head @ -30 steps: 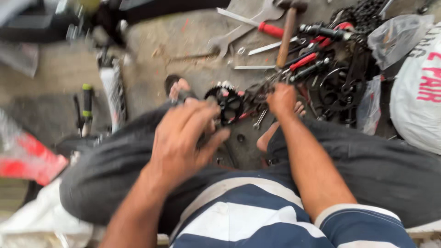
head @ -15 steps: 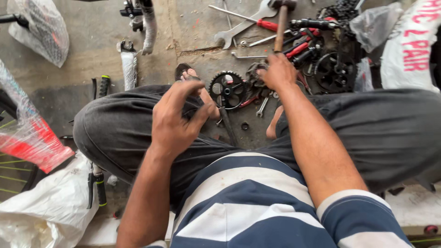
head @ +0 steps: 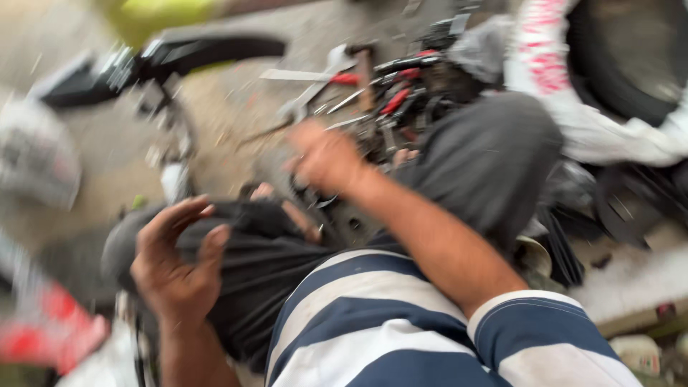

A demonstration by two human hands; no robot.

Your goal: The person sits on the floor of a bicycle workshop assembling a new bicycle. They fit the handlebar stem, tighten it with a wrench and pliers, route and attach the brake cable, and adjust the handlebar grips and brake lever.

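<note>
Since half a second ago, the view has swung left and blurred, and the left hand point(head: 179, 265) has slid off toward the left knee, fingers curled and holding nothing. Right hand point(head: 326, 158) reaches forward to the pile of tools point(head: 387, 93) on the floor point(head: 222, 107), so it is nearer. Its grip is too blurred to tell. Tools lie ahead, pointing left to right.

A white sack point(head: 573, 107) with red print lies at upper right on the floor, a blurred red-and-white bag point(head: 50, 330) at lower left, and a grey plastic bag point(head: 36, 158) at far left.
</note>
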